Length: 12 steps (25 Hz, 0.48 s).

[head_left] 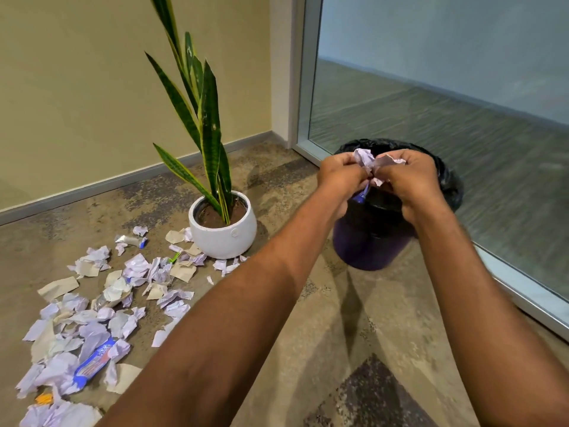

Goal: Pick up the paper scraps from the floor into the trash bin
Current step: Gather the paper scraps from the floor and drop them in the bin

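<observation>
Wad (369, 161): pinched between left hand (340, 174) and right hand (409, 177), fingers curled round it, held over bin (369, 251) mouth; not yet dropped.
Scraps (101, 312): many, strewn on floor (338, 334) from pot (223, 232) outward on the wall side, well apart from bin.
Progress, judged: early; bulk left to collect.

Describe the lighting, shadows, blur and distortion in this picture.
Head view: soft, even indoor light, faint arm shadows on the carpet beside the trash bin. Head view: the wide lens bows the window frame; the left hand, right hand and the crumpled paper they grip look slightly smeared, the floor scraps sharper.
</observation>
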{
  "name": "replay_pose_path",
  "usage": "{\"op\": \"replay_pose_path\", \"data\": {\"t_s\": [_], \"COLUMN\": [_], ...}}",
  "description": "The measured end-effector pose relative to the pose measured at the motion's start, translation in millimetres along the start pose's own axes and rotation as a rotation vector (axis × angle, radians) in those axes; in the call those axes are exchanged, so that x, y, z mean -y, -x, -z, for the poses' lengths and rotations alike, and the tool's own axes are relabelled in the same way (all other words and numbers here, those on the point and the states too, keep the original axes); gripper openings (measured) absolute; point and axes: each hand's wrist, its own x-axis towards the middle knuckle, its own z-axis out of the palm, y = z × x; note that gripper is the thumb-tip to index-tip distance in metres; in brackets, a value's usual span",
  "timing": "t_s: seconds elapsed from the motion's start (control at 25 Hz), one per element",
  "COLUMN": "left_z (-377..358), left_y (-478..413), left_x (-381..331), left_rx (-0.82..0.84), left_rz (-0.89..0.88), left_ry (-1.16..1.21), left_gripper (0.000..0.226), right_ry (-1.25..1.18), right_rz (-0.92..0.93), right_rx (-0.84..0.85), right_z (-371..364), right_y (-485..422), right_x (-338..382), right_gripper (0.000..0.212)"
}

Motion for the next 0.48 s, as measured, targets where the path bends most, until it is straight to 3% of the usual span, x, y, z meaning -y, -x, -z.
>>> {"op": "replay_pose_path", "data": {"t_s": [0.16, 0.32, 0.48], "left_z": [-16, -18, -16], "left_y": [-12, -15, -20], "left_x": [-6, -10, -8], "left_rx": [0.064, 0.121, 0.115], "left_rz": [0.102, 0.129, 0.095], "left_ry": [-0.050, -0.141, -0.165], "left_gripper": [0.024, 0.059, 0.066], "right_ry": [0.030, 0.030, 0.021], "right_rz": [-0.084, -0.108, -0.128], "right_rx": [0.011, -0.018, -0.045], "right_z": [9, 12, 17], "right_y": [-16, -22, -27], "right_x": [-5, -10, -14], "right_gripper": [0.028, 0.038, 0.035]}}
